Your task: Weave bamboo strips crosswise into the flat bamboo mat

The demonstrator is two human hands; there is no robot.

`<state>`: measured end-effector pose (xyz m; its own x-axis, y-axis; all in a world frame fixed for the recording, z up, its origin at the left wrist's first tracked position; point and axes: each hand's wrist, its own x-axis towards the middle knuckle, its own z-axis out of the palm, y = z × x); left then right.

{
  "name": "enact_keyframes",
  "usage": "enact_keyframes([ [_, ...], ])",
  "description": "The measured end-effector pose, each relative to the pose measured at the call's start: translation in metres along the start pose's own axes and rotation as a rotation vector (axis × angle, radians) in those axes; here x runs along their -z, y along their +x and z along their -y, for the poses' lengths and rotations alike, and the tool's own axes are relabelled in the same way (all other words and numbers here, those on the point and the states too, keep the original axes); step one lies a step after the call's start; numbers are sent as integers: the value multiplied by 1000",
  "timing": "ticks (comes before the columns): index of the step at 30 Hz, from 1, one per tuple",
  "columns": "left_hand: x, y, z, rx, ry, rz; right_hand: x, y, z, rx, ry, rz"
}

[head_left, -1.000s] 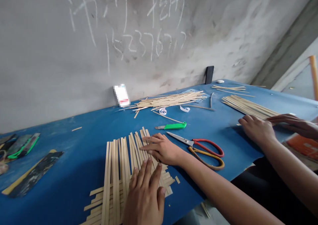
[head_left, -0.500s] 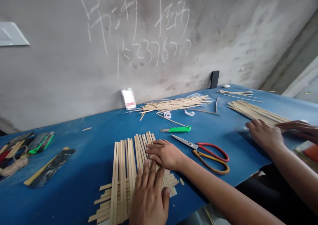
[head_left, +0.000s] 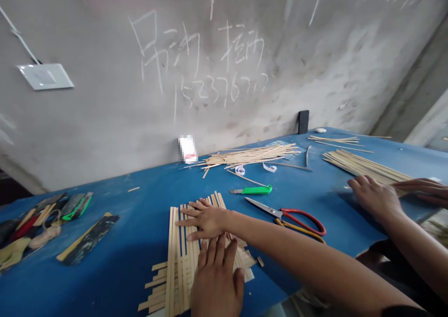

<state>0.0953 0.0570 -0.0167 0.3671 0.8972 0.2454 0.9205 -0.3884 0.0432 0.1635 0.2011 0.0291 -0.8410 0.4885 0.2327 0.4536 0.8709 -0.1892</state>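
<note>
A woven mat of thin bamboo strips lies on the blue table, partly under both my hands. My left hand rests flat on its near part, fingers apart. My right hand crosses above it, spread on the far part of the mat, holding nothing. Red-and-yellow-handled scissors lie just right of my right forearm, which hides part of their handles. Further right, a co-worker's hands rest on a bundle of parallel strips.
The blue table meets a chalk-marked wall at the back. A loose pile of strips and a green utility knife lie beyond my hands. Dark tools and twine lie at the left.
My right hand has slid left across the mat, its fingers now over the mat's left side. The whole view has shifted, with the table lower in the picture and more wall showing.
</note>
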Motion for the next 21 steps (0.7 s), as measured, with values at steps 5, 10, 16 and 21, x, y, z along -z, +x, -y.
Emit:
enact_keyframes([
  [5, 5, 0, 1, 35, -56, 34, 39, -11, -40, -304, -98, -78],
  [10, 11, -1, -1, 57, -89, 61, 77, -66, -110, -982, -283, -96],
  [16, 12, -1, 0, 36, -79, 84, 75, -98, -159, -1120, -327, 30],
  [21, -13, 0, 6, 43, -109, 45, 80, -72, -207, -979, -304, 85],
])
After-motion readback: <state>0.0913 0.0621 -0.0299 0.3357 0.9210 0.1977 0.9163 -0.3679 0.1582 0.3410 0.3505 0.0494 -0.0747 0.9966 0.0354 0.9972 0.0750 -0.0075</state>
